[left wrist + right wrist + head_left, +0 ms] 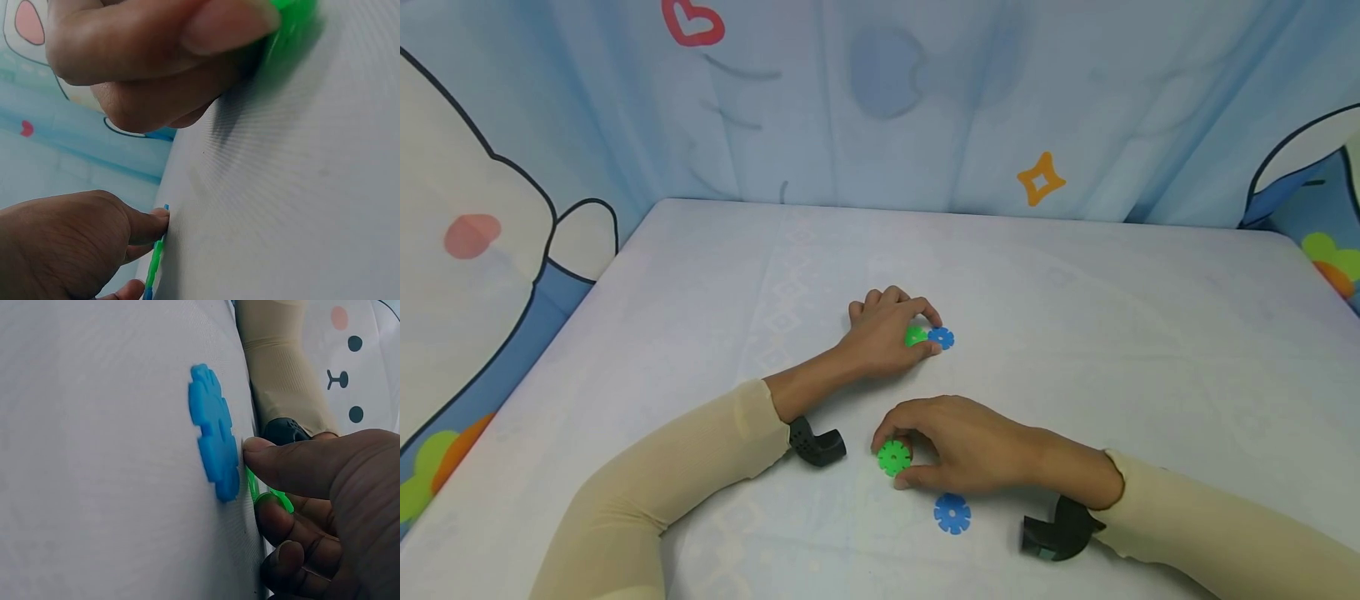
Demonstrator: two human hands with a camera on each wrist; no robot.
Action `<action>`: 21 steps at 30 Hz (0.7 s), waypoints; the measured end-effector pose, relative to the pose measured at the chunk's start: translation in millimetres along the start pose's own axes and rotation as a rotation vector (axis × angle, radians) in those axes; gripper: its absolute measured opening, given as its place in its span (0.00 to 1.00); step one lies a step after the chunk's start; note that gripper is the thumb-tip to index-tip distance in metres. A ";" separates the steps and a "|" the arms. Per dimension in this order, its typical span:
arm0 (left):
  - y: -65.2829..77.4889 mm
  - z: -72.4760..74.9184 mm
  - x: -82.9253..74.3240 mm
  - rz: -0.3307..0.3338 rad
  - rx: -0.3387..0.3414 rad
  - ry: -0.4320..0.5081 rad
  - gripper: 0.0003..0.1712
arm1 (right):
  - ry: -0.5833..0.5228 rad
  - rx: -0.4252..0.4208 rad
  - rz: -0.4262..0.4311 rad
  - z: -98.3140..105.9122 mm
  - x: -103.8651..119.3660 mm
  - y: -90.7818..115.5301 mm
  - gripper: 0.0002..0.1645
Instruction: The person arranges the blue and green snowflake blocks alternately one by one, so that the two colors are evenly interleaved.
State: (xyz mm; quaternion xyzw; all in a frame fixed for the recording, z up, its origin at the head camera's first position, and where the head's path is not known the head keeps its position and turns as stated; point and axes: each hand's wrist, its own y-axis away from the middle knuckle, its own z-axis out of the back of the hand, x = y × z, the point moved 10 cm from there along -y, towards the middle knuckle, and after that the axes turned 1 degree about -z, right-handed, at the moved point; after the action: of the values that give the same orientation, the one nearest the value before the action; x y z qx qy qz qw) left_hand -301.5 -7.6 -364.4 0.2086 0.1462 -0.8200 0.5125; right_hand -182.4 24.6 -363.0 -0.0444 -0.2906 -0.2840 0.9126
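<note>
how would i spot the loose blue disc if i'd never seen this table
On the white table, find the right hand. Just below it in the head view lies a blue disc with a notched edge. Unlike the green disc in that hand and the discs at the left hand, it lies alone, touched by neither hand.

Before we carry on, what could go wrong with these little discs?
The right hand might brush the loose blue disc lying close beside it and shift it. The near green disc it holds looks thin, so it could slip. At the left hand, the far green disc and far blue disc might separate if lifted; I can't tell whether they're joined.
</note>
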 end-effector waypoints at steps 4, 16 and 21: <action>0.0 -0.1 0.4 0.003 -0.001 -0.006 0.16 | -0.002 0.010 -0.012 -0.7 -1.5 -0.3 0.19; -0.2 0.0 0.5 -0.002 0.003 -0.009 0.17 | -0.062 -0.017 0.020 18.5 -0.1 2.1 0.21; 0.1 0.2 -0.5 -0.009 0.007 -0.001 0.16 | -0.099 -0.122 0.055 51.3 -7.2 8.5 0.22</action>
State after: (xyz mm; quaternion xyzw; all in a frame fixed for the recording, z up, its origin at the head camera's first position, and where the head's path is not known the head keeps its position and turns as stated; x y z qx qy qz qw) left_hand -301.4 -7.4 -364.0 0.2092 0.1439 -0.8230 0.5081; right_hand -208.6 47.9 -323.8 -0.1219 -0.3162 -0.2732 0.9003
